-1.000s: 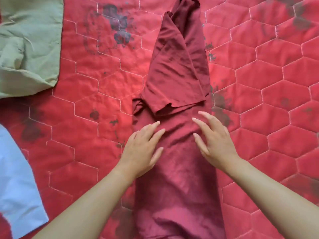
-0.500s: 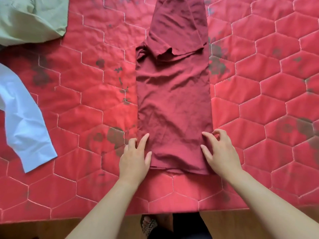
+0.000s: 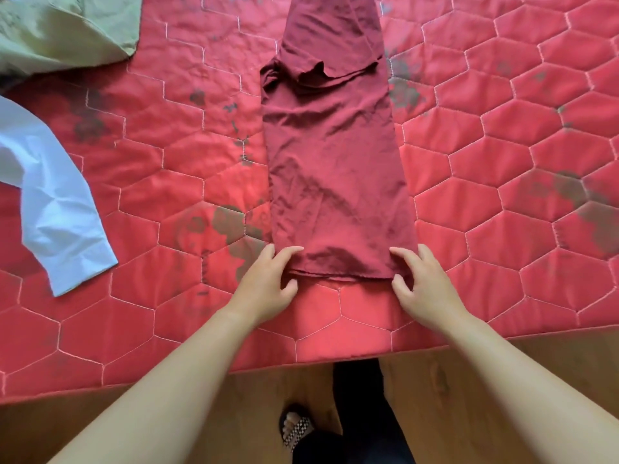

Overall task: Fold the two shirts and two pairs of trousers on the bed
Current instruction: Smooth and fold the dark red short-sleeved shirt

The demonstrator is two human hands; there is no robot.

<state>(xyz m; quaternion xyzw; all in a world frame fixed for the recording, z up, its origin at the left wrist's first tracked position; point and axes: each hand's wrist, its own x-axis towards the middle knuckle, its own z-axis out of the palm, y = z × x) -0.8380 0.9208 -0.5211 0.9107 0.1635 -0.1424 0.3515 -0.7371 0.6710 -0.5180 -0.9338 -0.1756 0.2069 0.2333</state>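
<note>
maroon shirt (image 3: pixel 335 162) lies as a long narrow strip mid-bed, hem nearest the edge. left hand (image 3: pixel 264 286) & right hand (image 3: pixel 422 283) each pinch a hem corner, fingers on top, prob so the bottom lifts evenly for the next fold imo. red hex-quilted cover (image 3: pixel 502 162) w/ dark blotches; green garment (image 3: pixel 67 28) & pale blue sleeve (image 3: pixel 57 212) off left, wood floor (image 3: pixel 485 380) below.
</note>
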